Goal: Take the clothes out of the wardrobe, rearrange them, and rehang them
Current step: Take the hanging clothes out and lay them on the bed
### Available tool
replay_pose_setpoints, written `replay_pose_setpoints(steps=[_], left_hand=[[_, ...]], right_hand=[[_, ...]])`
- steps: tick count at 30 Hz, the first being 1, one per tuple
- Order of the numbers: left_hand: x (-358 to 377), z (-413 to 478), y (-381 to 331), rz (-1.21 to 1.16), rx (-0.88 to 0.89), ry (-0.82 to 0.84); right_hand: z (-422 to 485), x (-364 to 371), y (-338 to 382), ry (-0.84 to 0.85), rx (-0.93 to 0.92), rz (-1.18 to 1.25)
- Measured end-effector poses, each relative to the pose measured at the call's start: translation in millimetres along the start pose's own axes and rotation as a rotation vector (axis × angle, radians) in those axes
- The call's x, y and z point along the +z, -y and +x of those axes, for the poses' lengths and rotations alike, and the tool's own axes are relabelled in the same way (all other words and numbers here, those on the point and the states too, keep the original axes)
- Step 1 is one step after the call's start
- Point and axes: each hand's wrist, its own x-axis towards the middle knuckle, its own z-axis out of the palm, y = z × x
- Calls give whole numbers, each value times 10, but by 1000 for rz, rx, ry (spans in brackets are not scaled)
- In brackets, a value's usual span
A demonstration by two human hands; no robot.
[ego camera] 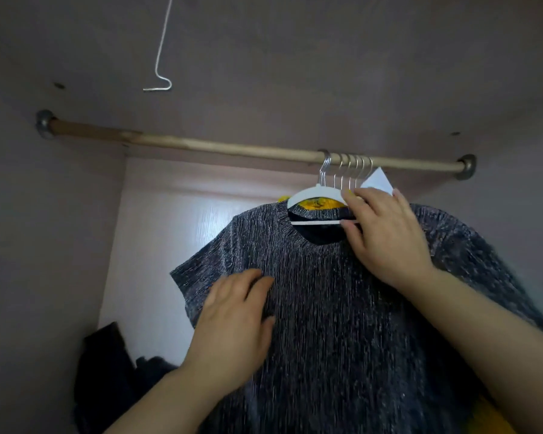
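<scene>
Our left hand (232, 324) lies flat, grip spread, on the dark pleated top (342, 308); our right hand (386, 233) pinches its white hanger (311, 192), hooked near the rail's (201, 145) right end. No legible labels.

Both hands (232, 321) (386, 236) raised, fingers (350, 227) spread

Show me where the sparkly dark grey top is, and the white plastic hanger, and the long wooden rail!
Sparkly dark grey top (342, 308): head view, on the front of the fabric.
White plastic hanger (314, 193): head view, on its curved left shoulder.
Long wooden rail (217, 147): head view, on the bare middle stretch.
</scene>
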Motion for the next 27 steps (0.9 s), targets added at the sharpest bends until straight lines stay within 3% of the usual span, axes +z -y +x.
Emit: replay_pose_setpoints(steps=[5,12,20,27], left_hand=[[88,301,-21,24,-24,-21],[9,701,-14,-2,-113,-43],[-384,881,151,22,-259,-158],[-543,717,235,89,-332,-102]], right_hand=[[459,288,-5,115,104,-104],[653,366,-123,21,59,-44],[1004,359,-154,-50,176,136],[964,338,-134,-42,189,93]])
